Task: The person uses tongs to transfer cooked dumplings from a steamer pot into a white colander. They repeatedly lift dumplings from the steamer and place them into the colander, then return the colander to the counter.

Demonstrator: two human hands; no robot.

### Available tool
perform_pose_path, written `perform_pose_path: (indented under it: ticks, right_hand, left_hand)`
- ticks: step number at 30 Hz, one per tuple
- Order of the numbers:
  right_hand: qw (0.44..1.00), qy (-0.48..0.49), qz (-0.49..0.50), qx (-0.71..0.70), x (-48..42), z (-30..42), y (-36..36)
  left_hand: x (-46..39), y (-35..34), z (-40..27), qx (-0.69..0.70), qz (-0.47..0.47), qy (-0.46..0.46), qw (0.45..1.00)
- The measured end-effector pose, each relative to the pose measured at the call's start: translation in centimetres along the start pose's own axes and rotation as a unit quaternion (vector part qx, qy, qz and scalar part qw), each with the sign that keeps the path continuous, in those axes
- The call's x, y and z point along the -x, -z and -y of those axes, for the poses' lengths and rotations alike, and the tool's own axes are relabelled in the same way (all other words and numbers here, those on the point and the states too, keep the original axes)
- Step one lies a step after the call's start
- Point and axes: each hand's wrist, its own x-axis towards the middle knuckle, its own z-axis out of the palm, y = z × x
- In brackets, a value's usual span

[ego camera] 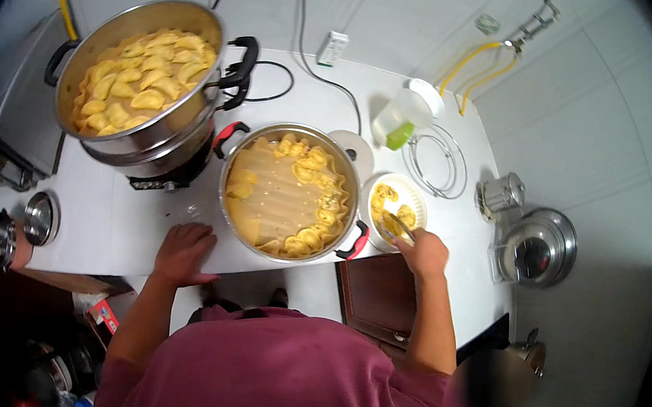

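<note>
My right hand (425, 254) grips metal tongs (401, 225), whose tips reach among yellow dumplings in a white ribbed bowl (423, 202). Left of the bowl stands a steamer pan (224, 191) with red-and-black handles. Its pale wavy liner (272, 197) bears yellow dumplings around the right side and the lower and upper edges, with a few at the left. My left hand (185, 254) rests palm down on the white counter's front edge, holding nothing. At the upper left, a larger steamer pot (220, 44) with black handles holds many yellow half-moon dumplings (156, 70).
Behind the bowl lie a round wire rack (457, 177) and a clear pitcher (394, 117) with a green part. A round lid (360, 147) lies partly behind the pan. Black cables (317, 74) cross the counter's back. Metal bowls (568, 245) stand right, a small metal bowl (42, 219) left.
</note>
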Motion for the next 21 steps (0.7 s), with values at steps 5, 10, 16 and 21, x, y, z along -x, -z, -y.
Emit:
perform_pose_path:
  ticks: [5, 10, 16, 21]
  right_hand:
    - [0.992, 0.035, -0.092, -0.082, 0.4, 3.7, 4.6]
    - [0.982, 0.152, -0.066, -0.090, -1.1, 11.1, 6.3]
    - [0.985, 0.167, 0.039, -0.018, -4.9, 17.5, 4.9]
    - [0.985, 0.165, 0.056, -0.006, -6.2, 18.7, 3.9]
  left_hand:
    - [0.9, -1.2, 0.8, 0.012, -0.007, 0.006, 1.000]
    - [0.5, -0.4, 0.4, 0.005, 0.003, 0.014, 1.000]
    - [0.6, -0.5, 0.9, 0.025, 0.025, 0.020, 0.999]
    - [0.7, -1.1, 1.1, 0.029, 0.018, 0.015, 0.999]
